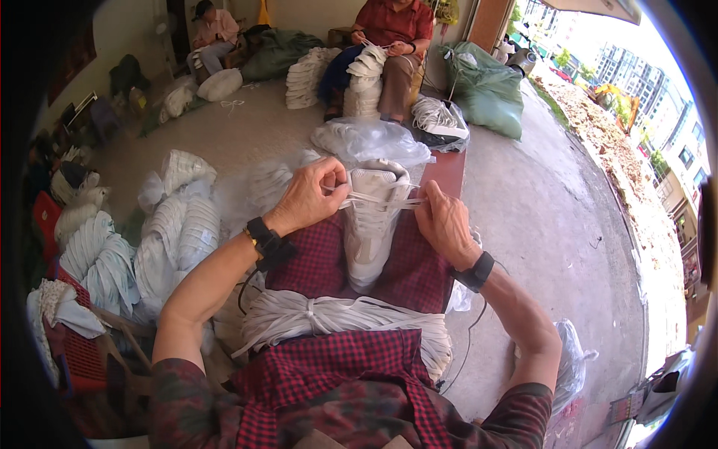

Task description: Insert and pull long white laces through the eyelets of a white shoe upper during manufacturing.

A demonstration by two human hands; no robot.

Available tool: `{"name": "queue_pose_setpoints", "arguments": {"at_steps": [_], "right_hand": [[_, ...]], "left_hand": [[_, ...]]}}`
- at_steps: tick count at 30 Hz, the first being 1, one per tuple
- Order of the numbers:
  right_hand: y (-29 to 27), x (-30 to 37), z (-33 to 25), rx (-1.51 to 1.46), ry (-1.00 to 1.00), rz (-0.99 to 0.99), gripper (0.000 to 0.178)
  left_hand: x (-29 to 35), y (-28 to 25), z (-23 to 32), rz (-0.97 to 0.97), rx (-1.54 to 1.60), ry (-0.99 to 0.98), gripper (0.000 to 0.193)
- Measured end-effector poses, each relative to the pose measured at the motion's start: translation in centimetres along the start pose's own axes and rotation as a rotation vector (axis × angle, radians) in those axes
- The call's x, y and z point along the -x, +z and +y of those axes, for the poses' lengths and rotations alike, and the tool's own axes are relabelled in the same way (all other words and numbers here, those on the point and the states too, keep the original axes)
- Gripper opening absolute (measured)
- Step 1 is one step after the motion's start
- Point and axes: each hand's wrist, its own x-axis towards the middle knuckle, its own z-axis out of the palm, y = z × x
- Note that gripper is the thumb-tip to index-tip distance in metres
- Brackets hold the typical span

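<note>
A white lace-up shoe (pixel 366 239) stands between my knees, its toe toward me and its collar away. White shoelace (pixel 381 200) runs across its upper eyelets and stretches to both sides. My left hand (pixel 314 196) is closed in a pinch on one lace end at the shoe's left. On the right, my right hand (pixel 443 221) pinches the other lace end between thumb and fingers. Across my lap, over a red-and-black checked apron (pixel 329 367), lies a tied bundle of white laces (pixel 336 316).
Stacks of white shoe uppers (pixel 176 228) stand at the left, near a red plastic chair (pixel 75 322). Ahead are clear plastic bags (pixel 370 141) and a seated person in red (pixel 396 30) handling laces. A green sack (pixel 486 90) stands at the far right.
</note>
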Motion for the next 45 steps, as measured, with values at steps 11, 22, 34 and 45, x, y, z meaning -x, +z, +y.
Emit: {"name": "queue_pose_setpoints", "arguments": {"at_steps": [11,22,34,45], "right_hand": [[1.7,-1.2,-1.2,-0.092,-0.104,0.07,0.014],[1.7,-1.3,-0.4,-0.167,-0.101,-0.047,0.017],[-0.1,-3.6,-2.2,-0.204,-0.059,-0.103,0.026],[0.7,-4.9,-1.7,-0.133,-0.215,-0.085,0.018]], "left_hand": [[-0.5,-6.7,-2.8,-0.175,0.018,-0.191,0.024],[1.2,-12.7,-6.7,-0.029,-0.183,-0.259,0.026],[1.2,-4.0,0.7,-0.151,-0.043,0.001,0.022],[1.3,-0.2,1.4,-0.169,0.027,0.017,0.012]]}}
